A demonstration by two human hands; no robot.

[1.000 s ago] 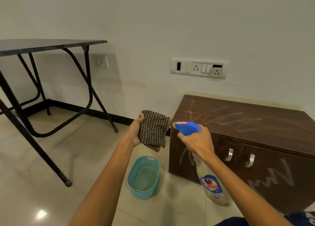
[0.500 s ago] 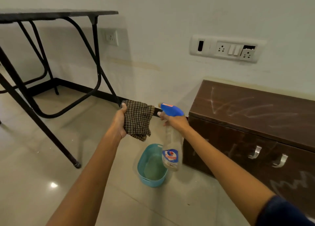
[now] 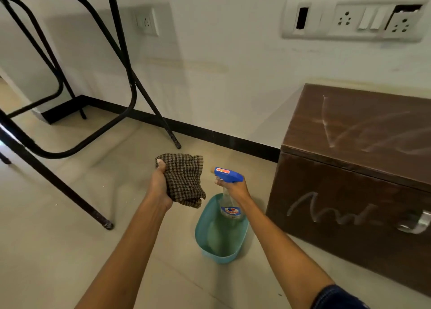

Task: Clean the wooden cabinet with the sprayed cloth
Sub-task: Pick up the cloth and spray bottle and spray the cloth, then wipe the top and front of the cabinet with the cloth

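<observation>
Clearly I was only at the spraying stage: left hand [image 3: 160, 188] clamped on the cloth [image 3: 185, 180], right hand [image 3: 234, 188] gripping the spray bottle [image 3: 229, 175] just beside those fingers, the scrawled wooden cabinet [image 3: 338, 180] off to their right, unwiped.

The pale tiled floor [image 3: 58, 250] carries a teal plastic tub [image 3: 218, 257] near the middle. The tub stands just left of the dark wooden cabinet [image 3: 349, 215], which sits at right against the far wall. At left, the black metal legs of a folding table [image 3: 70, 192] rest on the tiles, well apart from the tub.
</observation>
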